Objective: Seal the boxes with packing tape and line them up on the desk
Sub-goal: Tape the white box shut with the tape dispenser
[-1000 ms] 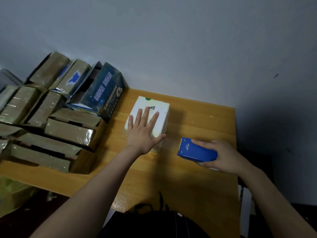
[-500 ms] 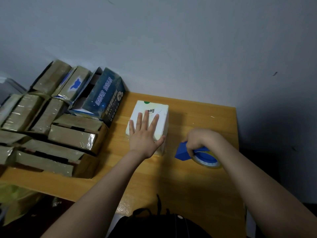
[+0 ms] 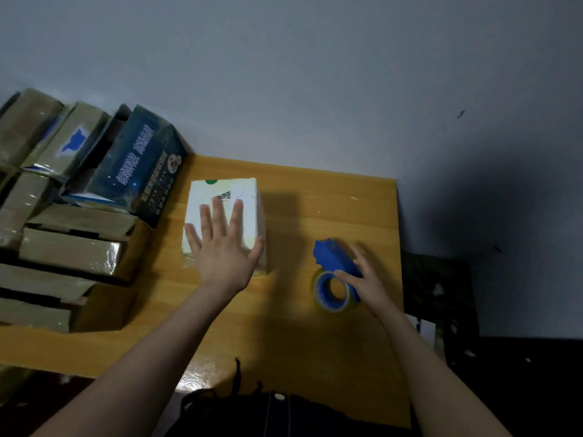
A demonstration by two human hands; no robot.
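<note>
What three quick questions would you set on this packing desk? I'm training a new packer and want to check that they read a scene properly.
1. True or false: the left hand lies flat, fingers spread, on top of the white box.
2. Where is the blue tape dispenser?
A) on top of the white box
B) to the right of the white box, at the right hand
C) on the floor
3. Fill in: the taped brown boxes are piled at the ___ side of the desk.

Key: 1 true; 2 B; 3 left.
</note>
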